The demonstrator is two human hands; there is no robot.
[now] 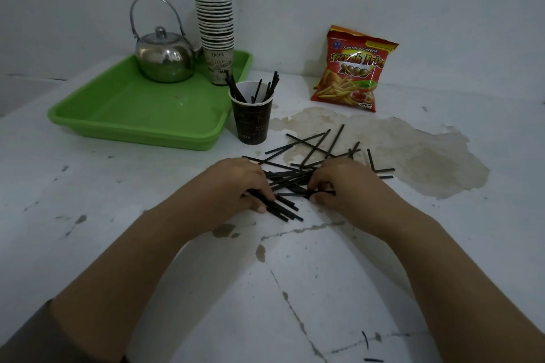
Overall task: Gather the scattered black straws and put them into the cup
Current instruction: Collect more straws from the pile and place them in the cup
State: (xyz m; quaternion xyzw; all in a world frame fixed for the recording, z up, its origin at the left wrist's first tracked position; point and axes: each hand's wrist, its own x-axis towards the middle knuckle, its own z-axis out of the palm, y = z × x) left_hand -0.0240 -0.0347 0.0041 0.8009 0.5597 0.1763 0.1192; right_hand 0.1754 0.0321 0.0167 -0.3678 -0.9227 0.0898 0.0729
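Observation:
A dark paper cup [252,121] stands upright on the white table with several black straws [267,88] sticking out of it. Just in front of it and to the right lies a loose pile of black straws [312,150]. My left hand [239,183] grips a small bundle of straws [283,209] at the pile's near left side, their ends poking out toward me. My right hand [342,183] pinches a few straws [295,194] at the pile's near right side. Both hands rest low on the table, close together.
A green tray [138,118] at the back left holds a metal teapot [163,59] and a tall stack of paper cups [215,23]. A red snack bag [352,68] leans on the wall at the back right. A large stain [413,153] lies under the straws.

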